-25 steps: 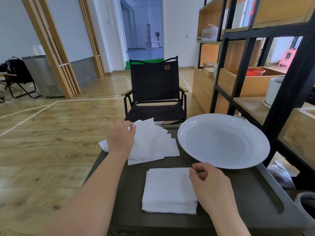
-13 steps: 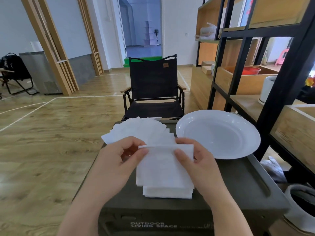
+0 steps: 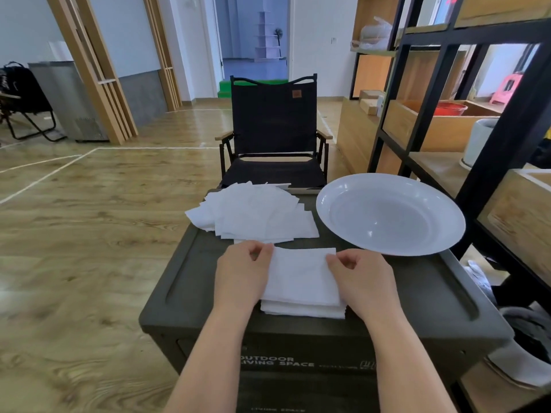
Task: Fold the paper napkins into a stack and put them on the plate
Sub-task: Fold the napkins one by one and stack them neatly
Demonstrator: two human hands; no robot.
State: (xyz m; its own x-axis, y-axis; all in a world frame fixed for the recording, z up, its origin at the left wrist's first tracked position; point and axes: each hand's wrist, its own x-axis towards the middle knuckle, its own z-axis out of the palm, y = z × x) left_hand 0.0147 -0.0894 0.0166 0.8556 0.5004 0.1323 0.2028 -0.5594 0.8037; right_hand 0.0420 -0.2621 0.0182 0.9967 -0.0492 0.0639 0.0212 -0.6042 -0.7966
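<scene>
A black folding chair (image 3: 272, 135) stands on wood-plank floor (image 3: 89, 234); black-framed wooden shelving (image 3: 447, 120) lines the right, white walls behind.

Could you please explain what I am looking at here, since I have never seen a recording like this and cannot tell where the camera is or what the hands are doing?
There is no machine: a person wears a wide-angle camera on the head, which looks forward and down at their own bare hands. The left hand and right hand each pinch a far corner of the top napkin, which lies on a neat stack of folded napkins. All this sits on a dark storage box used as a table. Behind the stack lies a loose pile of napkins, and to the right an empty white plate. Beyond the box stands a black folding chair.
</scene>
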